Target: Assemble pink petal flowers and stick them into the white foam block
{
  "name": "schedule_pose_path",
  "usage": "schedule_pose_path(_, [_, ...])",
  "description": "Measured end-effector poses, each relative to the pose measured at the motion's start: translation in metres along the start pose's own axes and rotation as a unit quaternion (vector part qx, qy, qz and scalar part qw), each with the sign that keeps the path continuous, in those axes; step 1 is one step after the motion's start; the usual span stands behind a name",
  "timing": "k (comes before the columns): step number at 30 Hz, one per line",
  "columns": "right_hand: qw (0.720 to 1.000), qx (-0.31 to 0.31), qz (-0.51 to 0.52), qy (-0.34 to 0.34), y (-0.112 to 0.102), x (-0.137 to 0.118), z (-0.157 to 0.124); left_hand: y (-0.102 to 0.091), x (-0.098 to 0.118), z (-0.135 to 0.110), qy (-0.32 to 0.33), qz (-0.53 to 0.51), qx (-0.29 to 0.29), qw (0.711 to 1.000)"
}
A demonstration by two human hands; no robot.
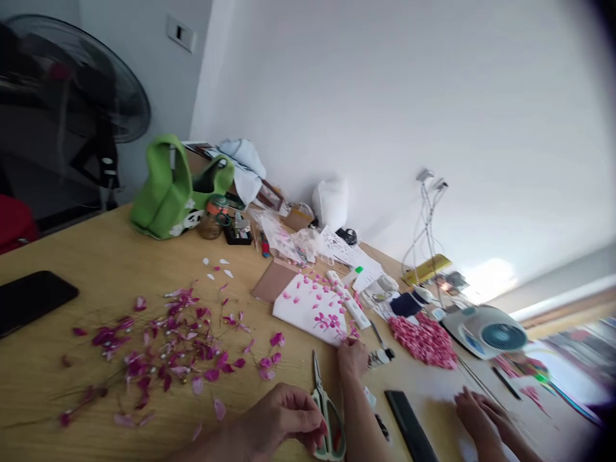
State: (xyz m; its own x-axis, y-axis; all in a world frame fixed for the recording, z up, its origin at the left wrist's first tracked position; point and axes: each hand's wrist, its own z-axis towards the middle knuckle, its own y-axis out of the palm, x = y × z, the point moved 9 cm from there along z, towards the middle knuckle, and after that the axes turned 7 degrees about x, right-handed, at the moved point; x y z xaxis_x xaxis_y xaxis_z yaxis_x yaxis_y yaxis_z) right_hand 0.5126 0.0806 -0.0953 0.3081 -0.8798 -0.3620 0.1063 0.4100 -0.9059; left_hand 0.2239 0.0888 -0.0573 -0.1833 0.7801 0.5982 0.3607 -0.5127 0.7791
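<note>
**Pink petals across a wooden table [96,256]**

Using the white sheet [308,314] as the landmark, everything runs left to right from it. Far to its left lies a black phone [33,301], smooth and glossy on the pale, grainy wood. Nearer the sheet, thin wire stems [91,391] sprawl with magenta and pale pink petals [212,375], some beaded at the joints. Behind them slumps a soft green felt bag [161,192].

Just below the sheet's left corner, the left hand [283,414] hangs over a pair of scissors [321,410], fingers curled. Whether it grips anything cannot be told. The scissors have thin metal blades and chunky pale-green loop handles. Their long axis runs nearly upright in the view, with the tips pointing toward the sheet.

The sheet itself is flat, white and dotted with pink petals. The right hand [351,359] rests at its lower corner, fingers against the edge, and its grip cannot be told either.

Right of the sheet sit a small bottle [380,357] and a bumpy heap of pink petals [423,340]. Past them are a black flat case [409,427] and a white-and-teal machine [486,330]. Farther right, a third hand [476,414], seemingly a co-worker's, lies open. No labels are readable.
</note>
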Motion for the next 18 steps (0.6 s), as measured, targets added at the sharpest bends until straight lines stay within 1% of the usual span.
schedule_pose_path(6, [0.998, -0.022, -0.05, -0.026, 0.004, -0.003, 0.001, -0.007, -0.007, 0.006, -0.018, 0.018, -0.002, 1.0])
schedule_pose_path(10, [0.997, -0.022, -0.071, -0.029, 0.006, -0.002, 0.0, -0.004, 0.0, 0.002, -0.02, 0.018, 0.004, 1.0])
schedule_pose_path(13, [0.997, -0.019, -0.073, -0.024, 0.006, -0.001, -0.001, -0.006, 0.003, 0.002, -0.01, 0.04, 0.014, 0.999])
schedule_pose_path(15, [0.997, -0.018, -0.07, -0.021, 0.005, 0.001, -0.001, -0.01, -0.001, 0.005, -0.001, 0.069, 0.02, 0.997])
schedule_pose_path(18, [0.998, -0.016, -0.065, -0.022, 0.003, 0.003, 0.0, -0.019, -0.012, 0.013, 0.011, 0.105, 0.019, 0.994])
